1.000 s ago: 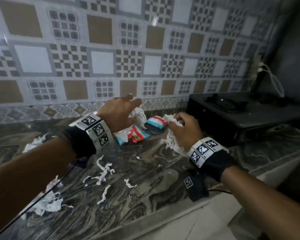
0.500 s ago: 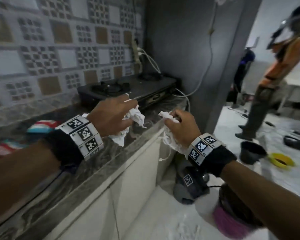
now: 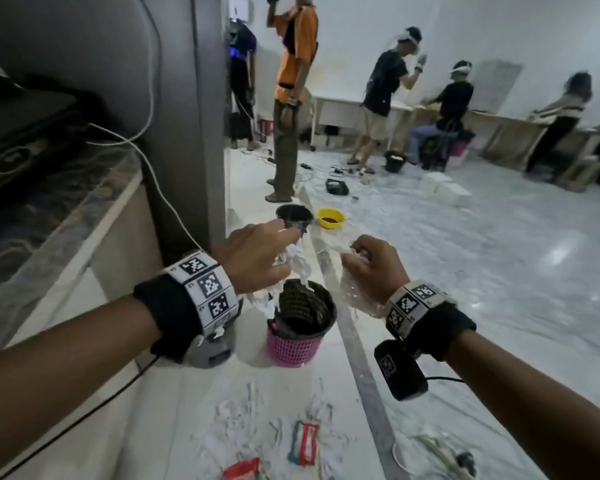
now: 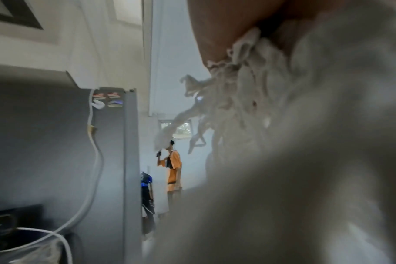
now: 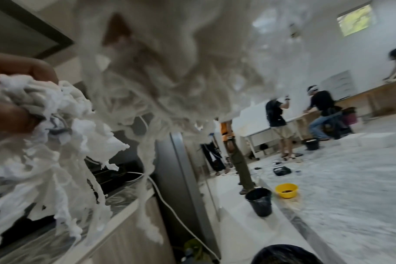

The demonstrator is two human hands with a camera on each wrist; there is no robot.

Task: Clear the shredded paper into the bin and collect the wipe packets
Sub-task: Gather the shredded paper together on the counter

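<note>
Both fists, left hand (image 3: 253, 258) and right hand (image 3: 374, 268), clutch shredded paper (image 3: 297, 268) above the pink bin (image 3: 297, 344), whose narrow mouth may let dangling strands spill floorward.

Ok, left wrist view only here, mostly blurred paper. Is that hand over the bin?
Observer: Yes; head view shows the left hand holding paper that hangs over the pink bin.
Operator: And the right hand?
Observer: It grips its own wad, right of the bin, not over it.
Operator: Packets collected?
Observer: No; a packet and a second lie on the floor among shreds.
</note>
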